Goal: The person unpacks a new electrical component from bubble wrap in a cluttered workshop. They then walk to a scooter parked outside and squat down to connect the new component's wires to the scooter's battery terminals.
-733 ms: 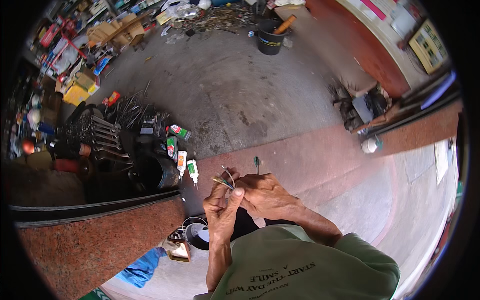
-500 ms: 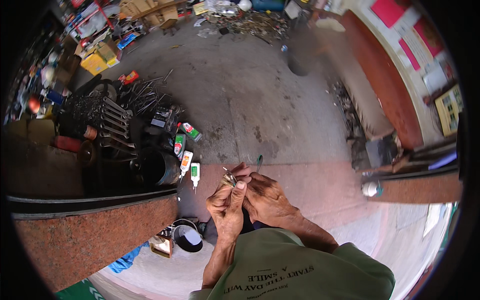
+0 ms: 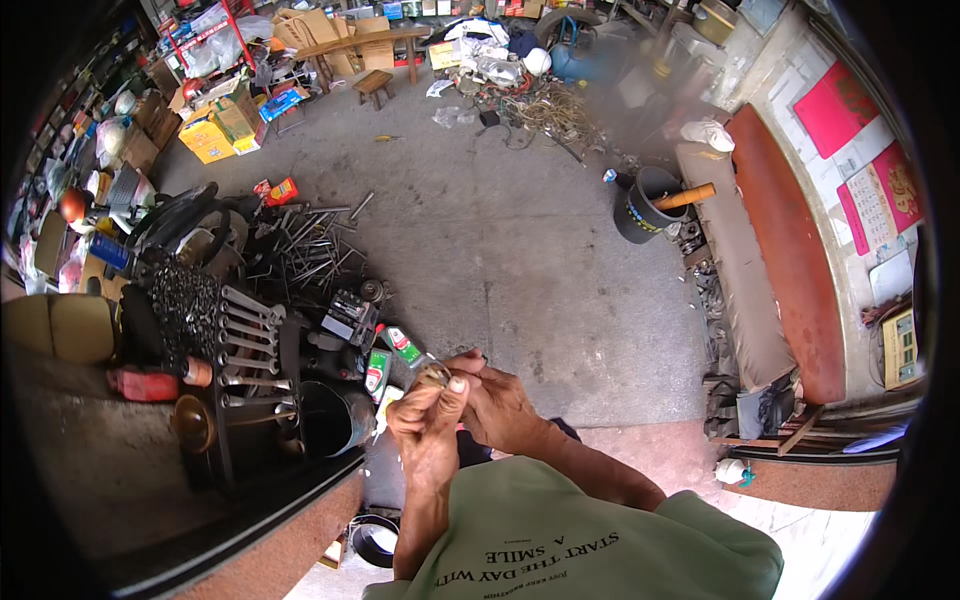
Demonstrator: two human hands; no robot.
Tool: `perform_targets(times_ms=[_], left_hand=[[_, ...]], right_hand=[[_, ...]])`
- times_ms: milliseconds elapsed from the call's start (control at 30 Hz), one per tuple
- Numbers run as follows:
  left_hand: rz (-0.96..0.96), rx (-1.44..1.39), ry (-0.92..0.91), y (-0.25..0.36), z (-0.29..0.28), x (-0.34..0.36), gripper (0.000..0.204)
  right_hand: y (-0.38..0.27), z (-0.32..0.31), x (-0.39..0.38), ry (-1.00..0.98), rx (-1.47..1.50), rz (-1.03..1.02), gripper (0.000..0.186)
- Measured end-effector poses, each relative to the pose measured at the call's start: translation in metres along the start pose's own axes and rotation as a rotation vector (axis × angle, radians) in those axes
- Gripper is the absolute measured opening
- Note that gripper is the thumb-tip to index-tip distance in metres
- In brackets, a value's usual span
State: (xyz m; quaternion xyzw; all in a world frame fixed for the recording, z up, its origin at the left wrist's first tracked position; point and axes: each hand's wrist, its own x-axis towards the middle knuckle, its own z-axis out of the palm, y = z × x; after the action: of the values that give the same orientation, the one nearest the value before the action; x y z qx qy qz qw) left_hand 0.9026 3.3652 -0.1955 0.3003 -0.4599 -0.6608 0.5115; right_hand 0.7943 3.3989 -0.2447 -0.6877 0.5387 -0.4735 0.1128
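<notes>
My two hands are together in front of my chest. Between the thumb and fingers of my left hand (image 3: 425, 428) is a small brass-coloured metal part (image 3: 434, 375); its exact kind is too small to tell. My right hand (image 3: 507, 410) presses against it from the right, fingers closed. A small dark tip (image 3: 485, 358) shows by the right fingers, but what it belongs to is hidden. Just beyond my left hand are two green-and-white bottles, one upper (image 3: 402, 345) and one lower (image 3: 377, 372), and a white bottle (image 3: 388, 408) partly covered by the hand.
At left, a row of wrenches (image 3: 250, 345) hangs on a rack beside a dark bucket (image 3: 335, 415). Loose metal rods (image 3: 305, 250) lie on the floor (image 3: 540, 290). A black bin (image 3: 645, 212) with an orange-brown stick stands by the long bench (image 3: 735, 270) at right.
The view has tilted up, showing more of the far floor, the bin and the bench. My hands stay together on the small part; the green-ended thin thing beside the right hand shows less.
</notes>
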Motion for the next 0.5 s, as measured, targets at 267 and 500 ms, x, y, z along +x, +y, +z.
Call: perform_targets(times_ms=[267,500], left_hand=[[-0.125,0.069,0.159,-0.032,-0.027,0.141,0.021],[-0.043,0.149,0.485,-0.063,-0.012,0.251,0.017]], right_hand=[[0.100,-0.002,0.124,-0.245,0.174,0.068,0.016],[0.201,-0.021,0.249,-0.362,0.787,0.528,0.020]])
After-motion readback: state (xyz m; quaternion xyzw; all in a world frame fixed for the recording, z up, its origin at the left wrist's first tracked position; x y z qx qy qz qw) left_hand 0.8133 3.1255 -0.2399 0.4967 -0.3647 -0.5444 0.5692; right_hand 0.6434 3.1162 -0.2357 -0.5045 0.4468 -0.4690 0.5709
